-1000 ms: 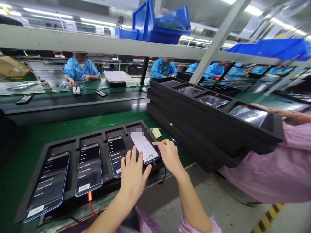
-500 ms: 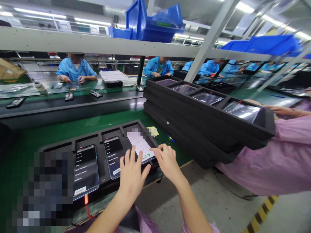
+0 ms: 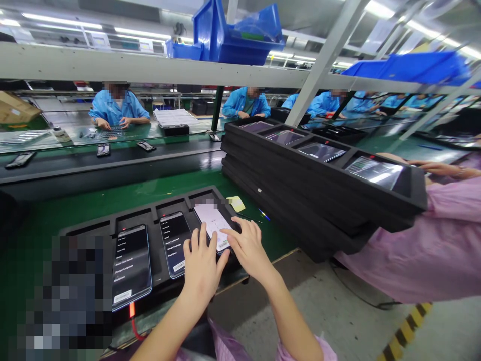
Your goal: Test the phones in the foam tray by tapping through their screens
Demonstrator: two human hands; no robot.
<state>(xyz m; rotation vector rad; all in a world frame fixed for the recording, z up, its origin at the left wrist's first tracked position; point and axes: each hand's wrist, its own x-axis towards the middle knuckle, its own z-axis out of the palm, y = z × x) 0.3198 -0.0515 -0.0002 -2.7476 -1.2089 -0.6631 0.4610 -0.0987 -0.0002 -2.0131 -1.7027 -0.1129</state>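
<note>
A phone with a lit white keypad screen (image 3: 210, 218) lies in the right slot of a black foam tray (image 3: 141, 213). My right hand (image 3: 250, 245) is over its right side, index finger reaching onto the screen. My left hand (image 3: 203, 263) has its fingers spread at the phone's lower left, the thumb near its bottom edge. Left of that hand is a phone with a dark text menu (image 3: 173, 240), partly covered by my fingers. A further menu phone (image 3: 131, 265) sits in the tray to the left.
A stack of black foam trays (image 3: 300, 185) holding phones stands at right, beside a co-worker's pink sleeve (image 3: 406, 250). A pen (image 3: 264, 214) and yellow paper (image 3: 236, 203) lie by the tray. Behind runs a conveyor (image 3: 169, 158) carrying phone parts. Blue bins (image 3: 236, 42) sit on the shelf above.
My right hand has shifted left and up, its index finger now farther over the keypad screen. My left hand has moved slightly left. Parts on the conveyor have slid left.
</note>
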